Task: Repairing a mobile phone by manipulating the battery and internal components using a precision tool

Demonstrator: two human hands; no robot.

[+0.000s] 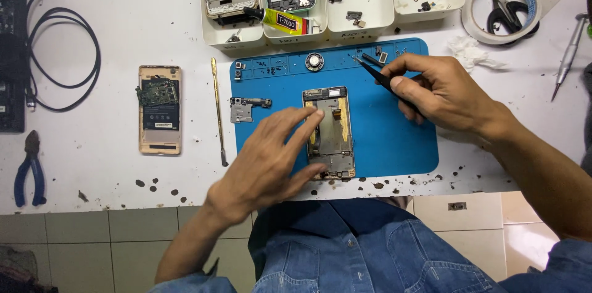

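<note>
An opened phone frame (331, 133) is being steadied on the blue mat (394, 139) under the spread fingers of the left hand (271, 157). Black tweezers (376, 74) are being gripped in the closed right hand (441, 89), just beyond the frame; fine placement is judged necessary next.

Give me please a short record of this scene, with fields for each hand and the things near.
left hand: left hand rests its fingers on an opened phone frame
right hand: right hand holds black tweezers
surface: blue work mat on a white table
left of mat: metal pry tool, second opened phone, blue-handled pliers
behind mat: white parts trays, glue tube
</note>
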